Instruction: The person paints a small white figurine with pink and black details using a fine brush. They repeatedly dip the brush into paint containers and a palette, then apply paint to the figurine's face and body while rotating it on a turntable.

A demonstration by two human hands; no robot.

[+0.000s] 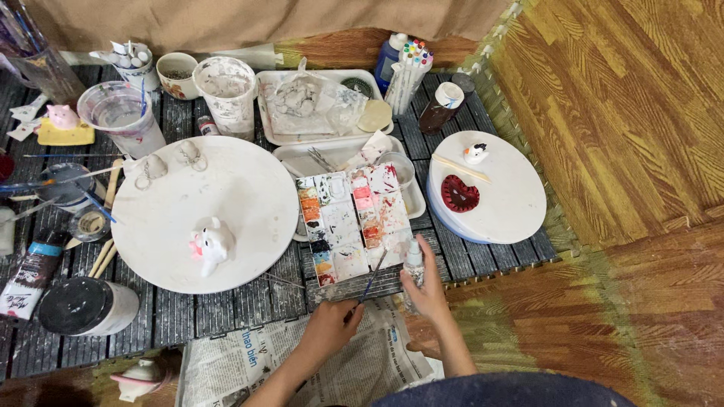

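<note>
Head view, left hand point(326, 329) gripping thin paintbrush point(373, 277), right hand point(427, 290) clasping small plastic bottle point(414, 255)

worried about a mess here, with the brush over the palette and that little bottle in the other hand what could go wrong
1. The right hand holds the small bottle right at the paint palette; too hard a squeeze could flood the wells and run the colours together.
2. The left hand holds the brush with its tip over the palette's near edge; drips could land on the newspaper below.
3. The palette lies partly on the white tray, so pressing on it might rock it.
</note>
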